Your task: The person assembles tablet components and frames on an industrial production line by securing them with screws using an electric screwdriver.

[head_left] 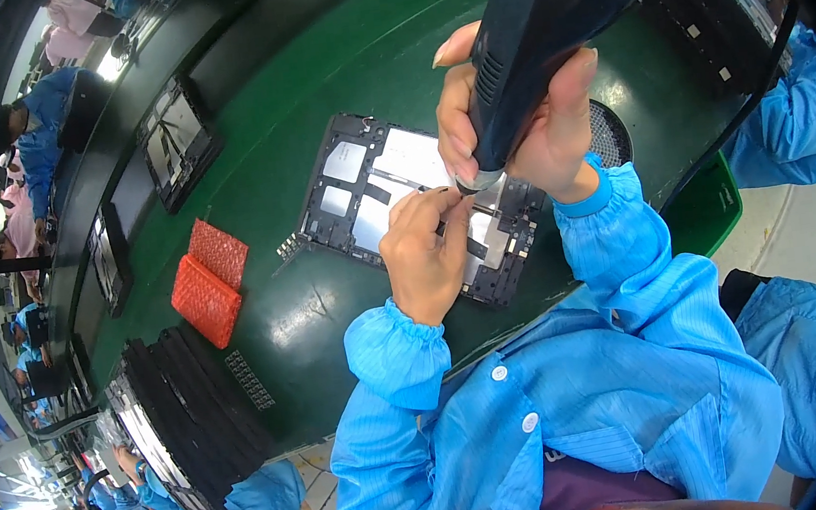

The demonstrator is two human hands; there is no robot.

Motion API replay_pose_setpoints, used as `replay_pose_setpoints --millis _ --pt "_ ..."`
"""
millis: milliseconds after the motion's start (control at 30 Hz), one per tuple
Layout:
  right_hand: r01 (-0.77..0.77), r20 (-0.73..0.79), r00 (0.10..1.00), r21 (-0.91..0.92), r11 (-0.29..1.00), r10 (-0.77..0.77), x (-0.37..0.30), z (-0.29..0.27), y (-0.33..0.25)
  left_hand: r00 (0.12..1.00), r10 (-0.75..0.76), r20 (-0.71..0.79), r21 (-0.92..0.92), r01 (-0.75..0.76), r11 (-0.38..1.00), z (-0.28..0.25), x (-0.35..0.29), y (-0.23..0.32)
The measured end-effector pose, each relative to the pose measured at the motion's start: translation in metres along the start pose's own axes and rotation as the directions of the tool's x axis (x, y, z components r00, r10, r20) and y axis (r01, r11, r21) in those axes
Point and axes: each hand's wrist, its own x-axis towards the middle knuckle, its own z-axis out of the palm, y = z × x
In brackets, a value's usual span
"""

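My right hand (560, 127) is wrapped round a black electric screwdriver (539, 33), held nearly upright with its nose pointing down. Beneath it, a flat black device chassis (318, 215) with silver plates and dark ribbon cables lies on the green table. My left hand (427, 258) rests over the chassis, thumb and forefinger pinched together right by the screwdriver's nose. Whatever sits between those fingertips is hidden. The point where the tool meets the chassis is also covered by my fingers.
Red bubble-wrap pouches (206, 293) and a strip of small metal parts (248, 379) lie to the left, near a stack of black panels (194, 410). A round dark dish (610, 136) stands beside my right wrist. Other chassis (179, 140) sit farther left. Co-workers flank the table.
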Motion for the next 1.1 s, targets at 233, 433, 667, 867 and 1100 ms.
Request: replay_pose_setpoints --millis 233,433,667,867,1100 --pt "-0.003 0.022 1.000 -0.035 0.999 0.004 0.000 0.004 -0.003 0.999 -0.002 0.044 0.049 -0.001 0.999 -0.008 0.002 0.005" --pt "-0.007 0.009 1.000 -0.033 0.999 0.007 0.002 0.002 0.000 0.974 -0.223 -0.031 -0.034 0.222 0.974 -0.053 -0.014 0.002" --pt "-0.064 0.106 0.993 0.063 0.996 0.057 0.010 0.030 0.009 0.894 -0.354 -0.275 -0.146 0.325 0.934 -0.099 -0.052 -0.040" --pt "-0.100 0.226 0.969 -0.003 0.995 0.098 0.024 0.065 0.018 0.786 -0.606 -0.123 -0.401 0.519 0.755 -0.094 -0.054 -0.028" --pt "-0.112 0.246 0.962 -0.052 0.992 0.122 0.023 0.074 0.027 0.747 -0.664 0.043 -0.529 0.581 0.619 -0.076 -0.046 -0.034"
